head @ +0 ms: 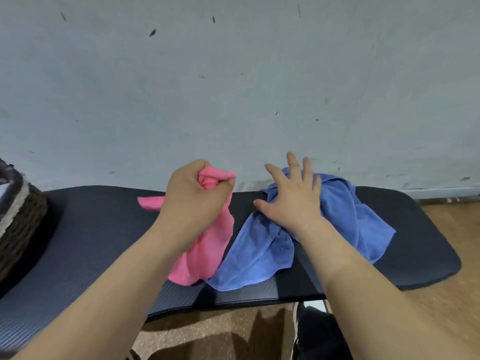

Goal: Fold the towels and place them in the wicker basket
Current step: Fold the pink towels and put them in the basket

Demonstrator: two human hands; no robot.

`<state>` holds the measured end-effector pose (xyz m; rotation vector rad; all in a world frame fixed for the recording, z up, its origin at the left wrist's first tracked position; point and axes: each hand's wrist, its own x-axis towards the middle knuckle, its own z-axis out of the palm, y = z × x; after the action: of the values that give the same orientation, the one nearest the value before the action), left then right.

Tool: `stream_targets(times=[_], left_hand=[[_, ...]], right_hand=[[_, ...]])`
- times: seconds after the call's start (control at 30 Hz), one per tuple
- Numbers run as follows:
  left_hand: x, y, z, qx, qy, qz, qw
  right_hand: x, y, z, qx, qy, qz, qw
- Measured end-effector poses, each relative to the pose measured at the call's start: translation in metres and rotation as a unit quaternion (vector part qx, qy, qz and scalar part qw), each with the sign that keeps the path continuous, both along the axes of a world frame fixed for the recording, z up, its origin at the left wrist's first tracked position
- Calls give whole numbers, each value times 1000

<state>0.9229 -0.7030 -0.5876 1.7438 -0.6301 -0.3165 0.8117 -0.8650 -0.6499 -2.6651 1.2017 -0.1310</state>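
Note:
A crumpled pink towel lies mid-mat, its upper part bunched in my left hand, which grips it in a fist and lifts it a little. To the right a crumpled blue towel spreads over the mat and overlaps the pink one's lower edge. My right hand rests on the blue towel with fingers spread and straight. The dark wicker basket stands at the far left edge, only partly in view.
Everything sits on a black ribbed mat laid on a brown floor. A grey scuffed wall rises right behind the mat. A dark shoe shows at the bottom, near the mat's front edge.

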Motion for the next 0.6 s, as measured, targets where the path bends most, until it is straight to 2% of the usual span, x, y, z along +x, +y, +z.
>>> stream_targets(times=[0.07,0.1,0.27,0.4,0.6], left_hand=[[-4,8,-18,45,-1,-14,999],[-6,10,-27,60,0,-19,998],[-5,4,-51,96,-7,-57,994],[-13,-4,-50,103,-9,-65,992],[-36,-10,-53,136,-14,-124,983]], right_hand=[[-2,-12,-31,106,56,-32,992],[-4,-15,-43,125,72,-46,989],[-14,-23,-49,66,46,-83,993],[-50,-41,-43,58,95,-157,981],[-93,-63,-28,128,159,-273,940]])
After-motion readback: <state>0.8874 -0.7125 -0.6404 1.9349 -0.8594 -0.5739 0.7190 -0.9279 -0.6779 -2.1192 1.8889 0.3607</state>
